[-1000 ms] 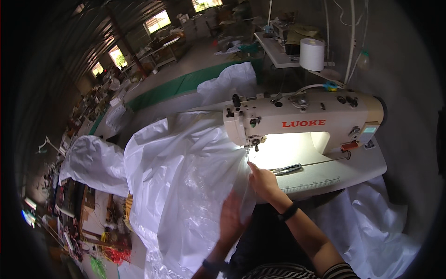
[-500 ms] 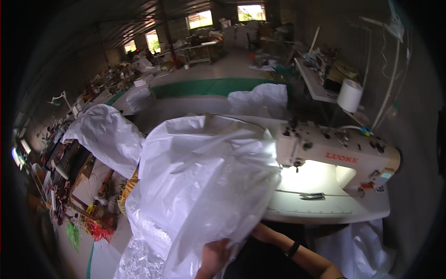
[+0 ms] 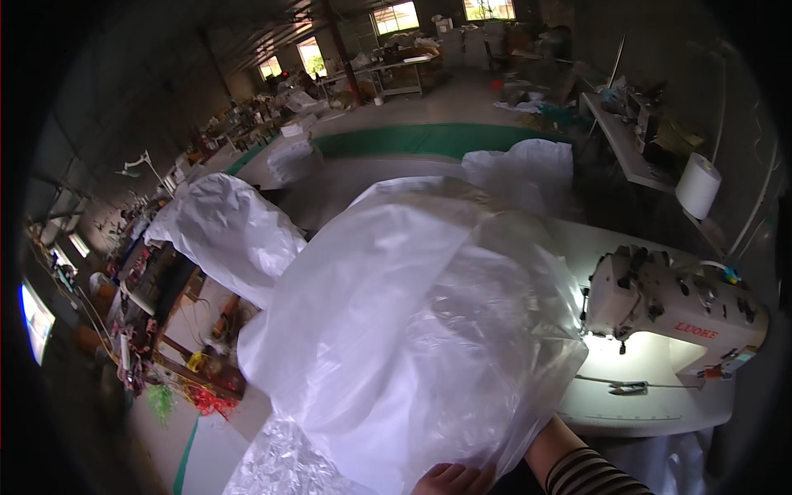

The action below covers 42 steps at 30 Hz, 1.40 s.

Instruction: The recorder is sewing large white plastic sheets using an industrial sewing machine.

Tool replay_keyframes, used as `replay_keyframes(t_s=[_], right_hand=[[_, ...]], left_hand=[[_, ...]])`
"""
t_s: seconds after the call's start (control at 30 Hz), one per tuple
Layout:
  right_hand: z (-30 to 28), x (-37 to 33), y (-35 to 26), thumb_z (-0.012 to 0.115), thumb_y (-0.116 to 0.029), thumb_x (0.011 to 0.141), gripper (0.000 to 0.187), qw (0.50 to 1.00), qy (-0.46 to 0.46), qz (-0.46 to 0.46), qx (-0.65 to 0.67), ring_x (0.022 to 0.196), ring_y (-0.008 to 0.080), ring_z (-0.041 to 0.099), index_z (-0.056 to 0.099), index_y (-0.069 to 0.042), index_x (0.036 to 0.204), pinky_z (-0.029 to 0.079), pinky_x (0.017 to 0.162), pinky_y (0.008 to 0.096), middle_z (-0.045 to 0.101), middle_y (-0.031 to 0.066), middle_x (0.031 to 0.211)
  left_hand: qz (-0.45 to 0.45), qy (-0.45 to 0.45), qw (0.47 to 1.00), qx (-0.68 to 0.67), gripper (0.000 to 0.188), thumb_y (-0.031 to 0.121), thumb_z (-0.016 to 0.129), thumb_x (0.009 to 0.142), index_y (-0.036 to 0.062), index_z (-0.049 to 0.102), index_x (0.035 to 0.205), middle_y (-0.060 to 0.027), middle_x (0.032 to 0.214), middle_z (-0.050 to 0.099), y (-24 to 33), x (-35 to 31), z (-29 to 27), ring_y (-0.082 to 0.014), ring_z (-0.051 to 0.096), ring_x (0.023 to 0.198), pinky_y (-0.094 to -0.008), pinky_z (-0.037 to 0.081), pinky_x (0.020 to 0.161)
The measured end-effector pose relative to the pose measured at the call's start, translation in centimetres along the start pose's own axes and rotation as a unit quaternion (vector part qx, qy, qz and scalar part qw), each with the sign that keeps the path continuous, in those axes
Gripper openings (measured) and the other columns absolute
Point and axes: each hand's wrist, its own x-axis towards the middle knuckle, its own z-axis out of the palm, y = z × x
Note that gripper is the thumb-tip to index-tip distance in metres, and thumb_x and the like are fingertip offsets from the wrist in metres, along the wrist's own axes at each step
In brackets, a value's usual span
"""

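Note:
A large white plastic sheet [image 3: 371, 330], glossy and puffed up, covers the middle of the view and part of the sewing table [image 3: 660, 417]. My left hand [image 3: 454, 478] is at the lower edge, its fingers curled onto the near edge of the sheet. From the lower right comes my right forearm [image 3: 551, 450] in a striped sleeve. It runs up under the sheet, which hides my right hand. At the right, the sheet's edge lies beside the needle area of a white sewing machine [image 3: 685, 309] with its lamp lit.
Small thread snips [image 3: 629, 388] lie on the sewing table before the machine. A white thread cone [image 3: 698, 186] stands behind it. More white sheeting [image 3: 223, 227] bulges at the left, beside a cluttered bench with red strands [image 3: 210, 402]. A green strip [image 3: 396, 140] crosses beyond.
The view has turned left, so the machine sits further right. The sheet has ballooned wider and rounder. My left hand has moved lower and right; my right hand has gone under the sheet.

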Motion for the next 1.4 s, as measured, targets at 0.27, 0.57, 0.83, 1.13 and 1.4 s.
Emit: replay_keyframes(t_s=[0.27, 0.57, 0.83, 1.13, 1.4], right_hand=[[-2.1, -6.2, -1.8, 0.054, -0.017, 0.103, 0.037, 0.975, -0.094, -0.042, 0.198, 0.126, 0.0230, 0.056, 0.052, 0.002, 0.135, 0.044, 0.107, 0.0371, 0.062, 0.0157, 0.133], [-18.9, -45.2, 8.8, 0.054, -0.025, 0.105, 0.049, 0.811, -0.456, 0.160, 0.330, 0.132, 0.0219, 0.052, 0.046, 0.001, 0.146, 0.041, 0.112, 0.0350, 0.057, 0.0145, 0.141], [-19.9, -46.3, 6.1, 0.069, -0.044, 0.095, 0.093, 0.908, -0.249, 0.186, 0.280, 0.148, 0.0328, 0.033, 0.016, -0.003, 0.159, 0.033, 0.118, 0.0385, 0.034, 0.0224, 0.159], [-13.0, -43.9, 11.5, 0.068, -0.027, 0.098, 0.040, 0.836, -0.220, 0.180, 0.470, 0.106, 0.0157, 0.061, 0.062, 0.005, 0.121, 0.051, 0.089, 0.0317, 0.066, 0.0074, 0.113], [-11.0, -44.1, 11.5, 0.069, -0.015, 0.094, 0.036, 0.893, -0.101, 0.138, 0.416, 0.099, 0.0154, 0.064, 0.060, 0.002, 0.124, 0.053, 0.088, 0.0321, 0.066, 0.0102, 0.113]], left_hand=[[-0.140, 0.174, 0.974, 0.044, 0.017, 0.006, 0.061, 0.088, 0.0061, 0.065, 0.105, -0.0103, 0.120, 0.067, -4.8, 2.5, -2.1, -0.0310, 0.067, 0.091, -0.0410, 0.058, 0.072], [-0.035, -0.041, 0.983, -0.175, 0.028, 0.024, 0.073, 0.086, 0.0097, 0.070, 0.111, -0.0102, 0.118, 0.069, -4.6, -1.6, 0.5, -0.0270, 0.068, 0.097, -0.0367, 0.057, 0.080], [-0.143, 0.061, 0.986, -0.058, 0.070, 0.025, 0.081, 0.081, 0.0097, 0.050, 0.143, -0.0202, 0.160, 0.031, -8.5, -2.6, 2.3, -0.0402, 0.031, 0.147, -0.0533, 0.033, 0.116], [-0.439, -0.004, 0.765, 0.471, 0.026, 0.033, 0.056, 0.097, 0.0122, 0.069, 0.106, -0.0165, 0.102, 0.068, -28.3, -13.6, -10.3, -0.0291, 0.065, 0.107, -0.0514, 0.055, 0.089], [-0.082, 0.111, 0.989, 0.059, 0.051, 0.031, 0.073, 0.086, 0.0118, 0.062, 0.132, -0.0084, 0.136, 0.062, -6.2, 2.4, 2.9, -0.0320, 0.056, 0.127, -0.0495, 0.042, 0.108]])
